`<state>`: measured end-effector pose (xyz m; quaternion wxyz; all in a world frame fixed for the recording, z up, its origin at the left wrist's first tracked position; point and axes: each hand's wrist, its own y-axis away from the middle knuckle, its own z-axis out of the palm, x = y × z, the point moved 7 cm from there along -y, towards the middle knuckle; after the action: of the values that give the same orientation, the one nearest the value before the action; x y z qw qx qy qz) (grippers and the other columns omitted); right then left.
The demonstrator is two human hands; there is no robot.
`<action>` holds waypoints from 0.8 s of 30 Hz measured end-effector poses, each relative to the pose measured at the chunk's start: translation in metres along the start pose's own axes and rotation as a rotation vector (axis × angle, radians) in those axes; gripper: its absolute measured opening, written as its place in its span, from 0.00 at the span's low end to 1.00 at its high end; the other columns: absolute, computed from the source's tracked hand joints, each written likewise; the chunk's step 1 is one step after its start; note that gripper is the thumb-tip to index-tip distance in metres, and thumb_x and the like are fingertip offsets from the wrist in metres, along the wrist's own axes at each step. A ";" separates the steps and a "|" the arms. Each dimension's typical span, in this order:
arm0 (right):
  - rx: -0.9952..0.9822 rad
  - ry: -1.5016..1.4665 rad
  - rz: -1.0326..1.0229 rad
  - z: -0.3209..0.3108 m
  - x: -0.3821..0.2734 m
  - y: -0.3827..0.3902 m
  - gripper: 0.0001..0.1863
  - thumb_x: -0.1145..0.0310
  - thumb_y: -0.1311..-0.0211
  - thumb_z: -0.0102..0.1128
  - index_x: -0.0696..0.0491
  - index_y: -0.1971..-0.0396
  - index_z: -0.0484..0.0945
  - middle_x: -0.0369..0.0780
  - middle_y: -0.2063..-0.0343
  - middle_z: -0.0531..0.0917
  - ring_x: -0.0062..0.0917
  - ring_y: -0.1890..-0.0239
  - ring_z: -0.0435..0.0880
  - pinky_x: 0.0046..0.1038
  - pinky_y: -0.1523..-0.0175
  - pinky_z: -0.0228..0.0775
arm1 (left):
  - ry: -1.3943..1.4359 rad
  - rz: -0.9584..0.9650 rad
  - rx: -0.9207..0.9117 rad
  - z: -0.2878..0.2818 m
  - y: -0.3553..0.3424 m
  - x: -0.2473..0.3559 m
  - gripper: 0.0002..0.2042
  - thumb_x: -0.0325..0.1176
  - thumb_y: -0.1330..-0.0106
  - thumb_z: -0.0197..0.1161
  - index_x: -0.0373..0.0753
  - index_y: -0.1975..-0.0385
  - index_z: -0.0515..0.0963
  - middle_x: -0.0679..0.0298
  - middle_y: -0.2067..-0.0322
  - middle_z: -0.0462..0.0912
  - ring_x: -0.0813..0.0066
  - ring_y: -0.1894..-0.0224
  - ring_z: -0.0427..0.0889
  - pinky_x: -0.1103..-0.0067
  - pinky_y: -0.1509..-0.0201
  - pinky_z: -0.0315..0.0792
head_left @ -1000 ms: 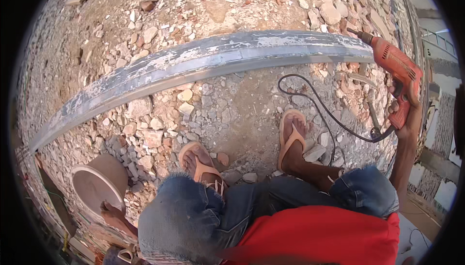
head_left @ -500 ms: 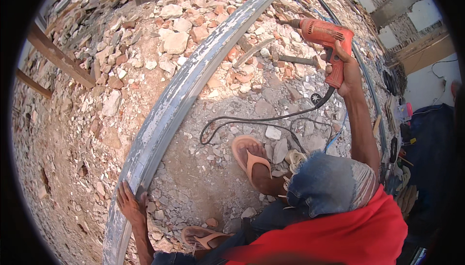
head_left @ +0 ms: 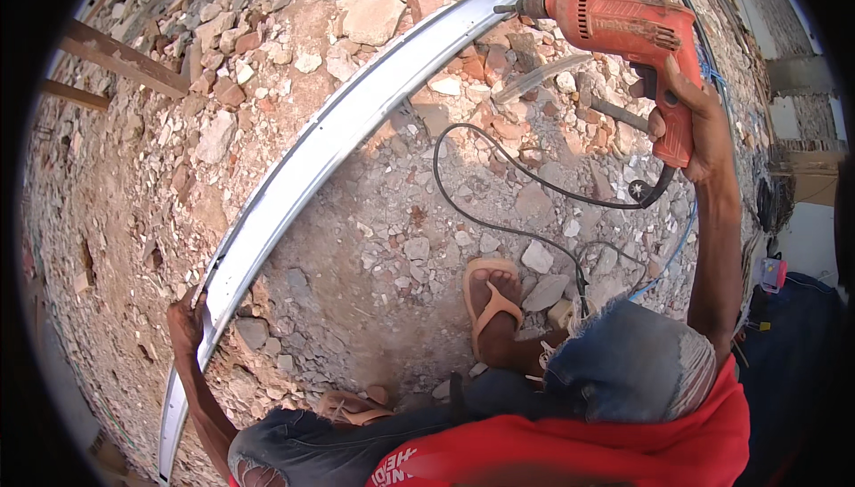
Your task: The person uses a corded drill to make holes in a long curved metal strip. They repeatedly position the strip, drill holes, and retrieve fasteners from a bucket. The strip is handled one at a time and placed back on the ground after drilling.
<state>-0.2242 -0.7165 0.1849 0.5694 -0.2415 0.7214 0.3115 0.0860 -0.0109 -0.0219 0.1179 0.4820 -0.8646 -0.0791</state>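
Observation:
A long silvery metal channel (head_left: 331,144), bent by the lens, runs from the lower left to the top of the view with its bright side up. My left hand (head_left: 186,324) has its fingers closed around the channel's outer edge near the lower end. In my right hand (head_left: 699,122) is a scuffed red power drill (head_left: 623,24), gripped by its handle and pointing left. The drill's bit overlaps the channel's far part in view; whether they touch I cannot tell. From the handle a black cord (head_left: 534,180) loops down over the rubble.
Broken brick and stone rubble (head_left: 365,20) covers the ground. A short dark bar (head_left: 621,115) and a curved grey strip (head_left: 541,77) lie below the drill. Wooden posts (head_left: 125,58) stand at the far left. Blue cable (head_left: 681,242) runs at the right, near my sandalled foot (head_left: 495,304).
The channel has turned over from its flaking painted face to a bright one. My left hand has shifted to its outer edge. The drill now appears over the channel's far part.

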 end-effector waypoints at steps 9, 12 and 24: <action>0.078 0.465 -0.070 0.019 -0.013 -0.062 0.21 0.51 0.35 0.71 0.56 0.69 0.80 0.32 0.79 0.77 0.13 0.84 0.73 0.19 0.82 0.61 | 0.058 0.088 0.069 0.004 0.013 -0.003 0.15 0.37 0.29 0.65 0.37 0.48 0.84 0.47 0.84 0.70 0.58 0.84 0.68 0.68 0.74 0.65; 0.202 0.483 -0.034 -0.001 -0.014 -0.088 0.22 0.50 0.36 0.72 0.57 0.70 0.80 0.34 0.78 0.79 0.15 0.82 0.75 0.22 0.80 0.65 | 0.181 0.033 0.037 0.006 0.004 -0.005 0.14 0.38 0.28 0.65 0.39 0.49 0.85 0.45 0.83 0.71 0.52 0.83 0.70 0.66 0.74 0.66; 0.161 0.428 -0.040 -0.017 -0.001 -0.146 0.22 0.51 0.36 0.73 0.56 0.72 0.79 0.39 0.73 0.84 0.17 0.80 0.76 0.23 0.79 0.66 | 0.107 0.059 0.007 0.003 0.006 0.002 0.13 0.34 0.29 0.64 0.35 0.51 0.84 0.40 0.80 0.74 0.43 0.82 0.71 0.63 0.72 0.69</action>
<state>-0.1331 -0.8293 0.1633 0.4268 -0.2703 0.8433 0.1833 0.0796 -0.0092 -0.0235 0.1646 0.4604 -0.8711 -0.0469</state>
